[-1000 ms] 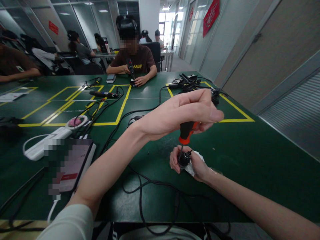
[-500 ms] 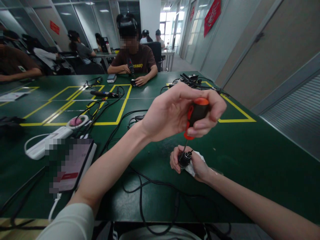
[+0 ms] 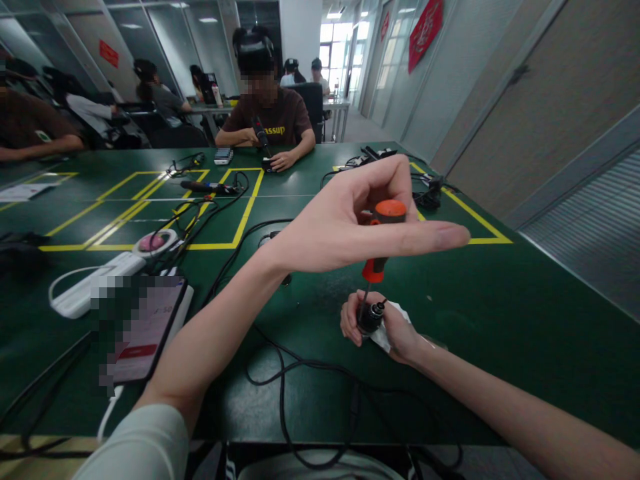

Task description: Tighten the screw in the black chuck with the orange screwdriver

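The left hand [image 3: 360, 223] pinches the screwdriver [image 3: 379, 257] upright, its tip in the small black connector [image 3: 371, 317] that the right hand [image 3: 385, 327] grips on the worktop [image 3: 500, 320]. The screw work looks unfinished.

Shared workroom in an office building, set up for bench work.

A long green table [image 3: 500, 300] carries yellow taped squares [image 3: 240, 220] marking work spots, with cables [image 3: 280, 373], a power strip [image 3: 95, 280] and a phone [image 3: 140, 327] spread across it. Other people sit at the same table and at desks [image 3: 335, 103] farther back, one in a brown shirt [image 3: 280, 123] handling a tool. Glass partitions [image 3: 165, 40], ceiling lights and a corridor with red wall signs [image 3: 423, 30] surround it.
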A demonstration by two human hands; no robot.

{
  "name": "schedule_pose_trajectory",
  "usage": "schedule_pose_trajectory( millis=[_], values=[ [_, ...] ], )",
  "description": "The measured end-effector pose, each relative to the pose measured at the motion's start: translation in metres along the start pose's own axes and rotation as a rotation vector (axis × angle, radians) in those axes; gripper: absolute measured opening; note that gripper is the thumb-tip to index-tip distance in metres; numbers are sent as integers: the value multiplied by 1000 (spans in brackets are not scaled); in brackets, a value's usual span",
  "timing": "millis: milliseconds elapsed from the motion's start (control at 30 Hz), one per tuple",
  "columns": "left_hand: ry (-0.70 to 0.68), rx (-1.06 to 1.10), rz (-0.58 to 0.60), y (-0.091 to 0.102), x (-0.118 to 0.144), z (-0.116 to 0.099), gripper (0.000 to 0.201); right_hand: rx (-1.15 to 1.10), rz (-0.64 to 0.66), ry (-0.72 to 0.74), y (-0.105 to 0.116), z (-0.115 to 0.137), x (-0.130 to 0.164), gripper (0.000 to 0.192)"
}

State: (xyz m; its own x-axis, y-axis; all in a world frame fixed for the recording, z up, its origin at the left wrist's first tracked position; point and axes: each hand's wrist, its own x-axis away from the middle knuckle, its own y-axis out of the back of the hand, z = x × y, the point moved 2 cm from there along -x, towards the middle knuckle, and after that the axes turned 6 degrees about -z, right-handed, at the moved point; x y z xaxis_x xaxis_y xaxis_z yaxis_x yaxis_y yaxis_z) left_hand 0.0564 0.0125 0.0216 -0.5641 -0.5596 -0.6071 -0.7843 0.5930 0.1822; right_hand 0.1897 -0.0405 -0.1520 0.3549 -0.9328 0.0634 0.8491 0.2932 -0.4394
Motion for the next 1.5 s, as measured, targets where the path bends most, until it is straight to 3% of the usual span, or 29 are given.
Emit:
schedule_pose_trajectory(
  millis=[167,267,400,533,633,900,1000,1200,1500],
  values=[
    [-348,-417,-149,-9,-2,9,29,5,0,-2,0,0,-1,53],
    [-452,-446,-156,-14,-2,11,27,7,3,4,0,0,-1,53],
    [-465,-453,-114,-15,0,8,30,10,15,18,0,1,0,51],
    [-430,-458,17,-9,2,1,19,10,12,32,-1,2,0,50],
    [-387,-429,71,-5,3,-1,25,7,1,29,0,1,0,49],
    [-455,-567,-25,-9,2,3,15,-4,4,6,1,-1,1,48],
    [-465,-568,-53,-10,2,2,25,14,8,17,0,1,1,49],
    [-422,-543,5,-9,3,-3,24,15,9,41,-1,3,0,48],
    [-465,-577,-88,-10,4,-4,19,9,6,23,0,0,1,48]
  ],
)
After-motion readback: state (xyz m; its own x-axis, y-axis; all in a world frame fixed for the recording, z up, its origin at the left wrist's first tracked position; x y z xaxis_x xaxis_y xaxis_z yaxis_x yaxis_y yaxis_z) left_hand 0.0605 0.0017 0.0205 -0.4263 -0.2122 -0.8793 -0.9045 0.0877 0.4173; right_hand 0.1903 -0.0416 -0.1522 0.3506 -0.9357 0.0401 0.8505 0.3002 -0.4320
